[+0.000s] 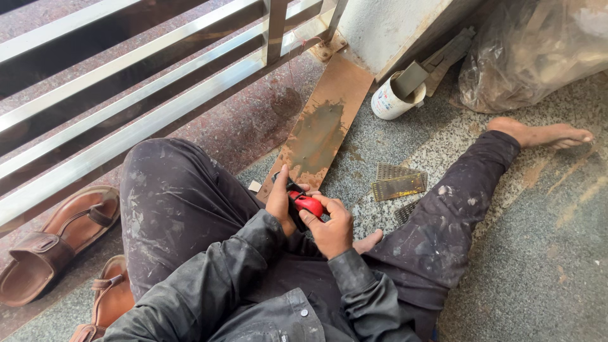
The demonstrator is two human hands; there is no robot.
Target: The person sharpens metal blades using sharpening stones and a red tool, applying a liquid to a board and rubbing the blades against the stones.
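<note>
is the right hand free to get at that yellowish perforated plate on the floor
Probably not right away: the right hand and left hand both grip the red and black tool. The perforated plate lies uncovered on the floor, beside the right leg, with nothing between.

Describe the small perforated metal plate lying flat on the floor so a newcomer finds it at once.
Start at the white cup by the wall and go down the speckled grey floor. Between the legs lie perforated plates; it is the yellowish rectangular perforated plate, brighter than the grey ones beside it.

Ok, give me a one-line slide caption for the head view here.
Seated on a granite floor, both hands, left and right, hold a small red and black tool near a smeared board.
</note>
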